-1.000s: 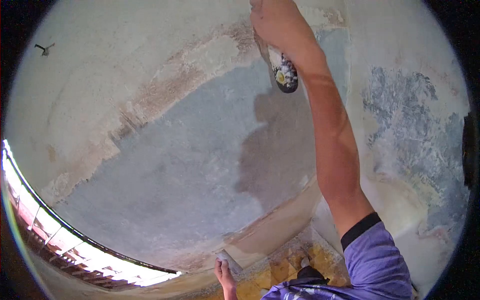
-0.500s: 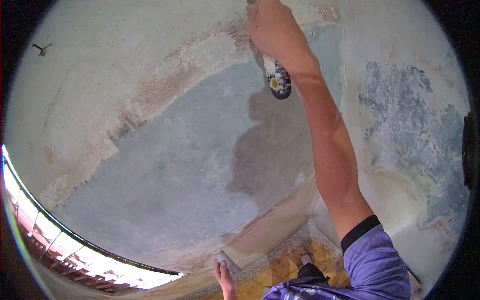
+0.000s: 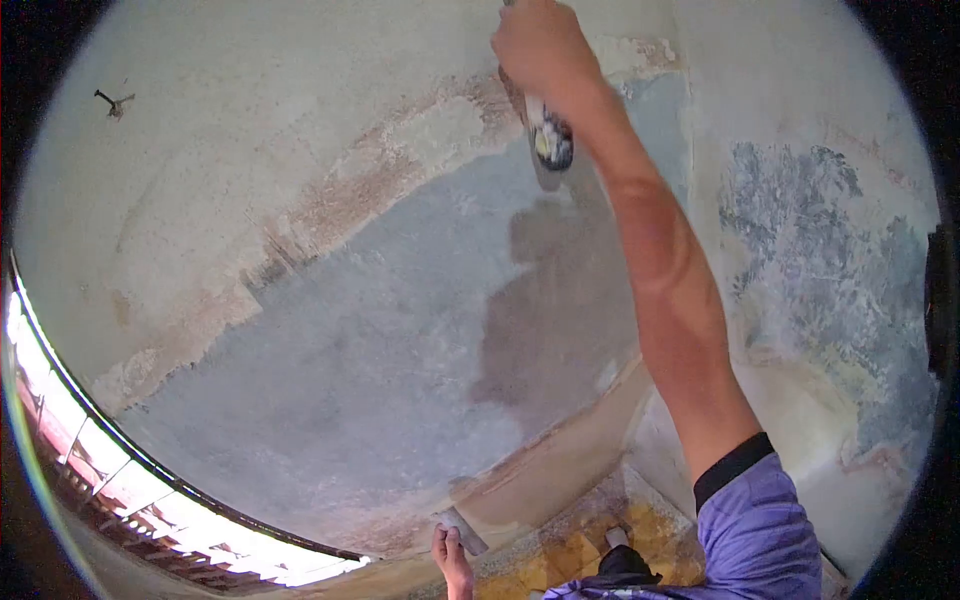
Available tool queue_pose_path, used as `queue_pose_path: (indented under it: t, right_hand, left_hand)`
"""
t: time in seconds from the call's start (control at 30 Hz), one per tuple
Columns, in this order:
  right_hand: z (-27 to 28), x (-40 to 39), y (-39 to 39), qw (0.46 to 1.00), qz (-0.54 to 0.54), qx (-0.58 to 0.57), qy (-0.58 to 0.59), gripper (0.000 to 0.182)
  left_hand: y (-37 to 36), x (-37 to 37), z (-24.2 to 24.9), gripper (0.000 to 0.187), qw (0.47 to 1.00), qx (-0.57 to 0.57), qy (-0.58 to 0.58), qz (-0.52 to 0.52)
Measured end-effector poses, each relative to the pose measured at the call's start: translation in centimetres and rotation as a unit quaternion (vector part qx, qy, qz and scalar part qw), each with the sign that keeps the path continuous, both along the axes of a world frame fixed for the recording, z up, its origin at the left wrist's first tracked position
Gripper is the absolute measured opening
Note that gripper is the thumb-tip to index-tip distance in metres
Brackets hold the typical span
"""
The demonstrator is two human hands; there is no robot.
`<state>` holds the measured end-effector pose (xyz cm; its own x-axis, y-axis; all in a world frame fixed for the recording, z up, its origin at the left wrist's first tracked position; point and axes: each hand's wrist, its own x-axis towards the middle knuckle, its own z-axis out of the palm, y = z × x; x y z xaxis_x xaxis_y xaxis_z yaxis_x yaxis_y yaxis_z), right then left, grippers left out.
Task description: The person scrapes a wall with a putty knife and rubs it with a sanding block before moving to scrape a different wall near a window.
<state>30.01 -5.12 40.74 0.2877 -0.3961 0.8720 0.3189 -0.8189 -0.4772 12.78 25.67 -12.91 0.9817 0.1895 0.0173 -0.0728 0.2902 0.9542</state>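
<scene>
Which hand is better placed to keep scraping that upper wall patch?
Right. The right hand is raised against the wall, gripping the scraper. The left hand is low, holding another tool.

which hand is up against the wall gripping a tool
The right hand, raised high with its grip on a scraper handle; the left hand stays low.

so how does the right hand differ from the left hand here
The right hand is raised high at the top of the view, arm stretched up, closed round a tool handle against the wall. The left hand is low at the bottom edge, only partly in view, touching a small flat grey piece; its grip is unclear. Both are bare and close to the scraped wall.
</scene>
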Motion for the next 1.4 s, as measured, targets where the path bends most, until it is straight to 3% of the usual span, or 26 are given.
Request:
queue_pose_path:
  t: [0.1,0.2,0.3,0.4,0.5,0.6,0.7,0.8,0.9,1.0,1.07,1.2,1.23,1.3,1.4]
  right_hand:
    - [0.3,0.2,-1.6,0.996,0.023,-0.087,0.003,0.028]
    - [-2.2,1.5,-1.4,0.993,-0.028,-0.114,0.021,0.037]
    - [-1.6,0.9,-1.1,0.996,0.0,-0.091,0.02,0.04]
    - [2.1,1.6,-2.7,0.982,-0.023,-0.187,-0.026,0.027]
    - [1.1,0.7,-1.7,0.997,0.029,-0.076,-0.006,0.025]
    - [-3.0,0.6,-0.3,0.996,-0.058,-0.067,-0.028,0.029]
    - [-1.5,0.6,-1.1,0.987,-0.038,-0.15,0.044,0.03]
    - [1.3,1.4,-2.2,0.994,0.01,-0.084,-0.067,0.024]
    - [1.7,0.8,-3.2,0.992,0.044,-0.118,-0.006,0.027]
    - [-2.8,-2.5,-2.0,0.977,-0.012,-0.194,0.082,0.032]
    - [-7.5,-1.4,-2.3,0.987,0.043,-0.155,0.01,0.03]
    - [-16.1,-4.1,-1.6,0.974,0.119,-0.109,0.162,0.022]
    - [-18.1,-4.8,-1.7,0.967,0.148,-0.102,0.182,0.022]
    - [-22.2,-6.4,-2.1,0.947,0.203,-0.082,0.236,0.023]
    - [-29.3,-7.7,-3.8,0.915,0.321,-0.047,0.239,0.027]
  left_hand:
    - [-0.5,-0.3,1.0,0.01,1.0,0.0,0.008,-0.019]
    - [-0.8,-0.3,1.1,0.009,1.0,-0.002,-0.001,-0.016]
    - [-1.0,-0.3,0.9,0.01,1.0,0.002,0.017,0.016]
    - [-0.3,0.1,0.2,0.011,0.999,-0.025,-0.016,-0.021]
    - [-1.2,0.1,0.9,0.012,0.998,-0.055,-0.019,0.004]
    - [-1.2,-0.3,1.5,0.013,0.999,-0.047,-0.016,-0.02]
    - [-0.4,-0.1,0.0,0.011,0.998,0.033,-0.044,-0.039]
    - [-1.1,-0.2,0.5,0.01,0.998,0.007,-0.041,-0.043]
    - [-1.6,0.1,-0.7,0.009,0.999,-0.028,-0.025,-0.034]
    - [-2.4,-0.5,0.1,0.009,0.999,-0.012,-0.036,-0.017]
    - [-2.8,-1.0,0.5,0.009,0.999,-0.026,-0.028,-0.015]
    - [-2.5,-1.9,-0.7,0.009,0.999,-0.018,0.033,0.007]
    - [-2.2,-2.1,-1.5,0.021,0.996,-0.02,0.08,0.021]
    - [-1.6,-2.6,-3.3,0.064,0.984,-0.026,0.171,0.051]
    - [-1.5,-2.8,-4.1,0.065,0.983,-0.018,0.166,0.079]
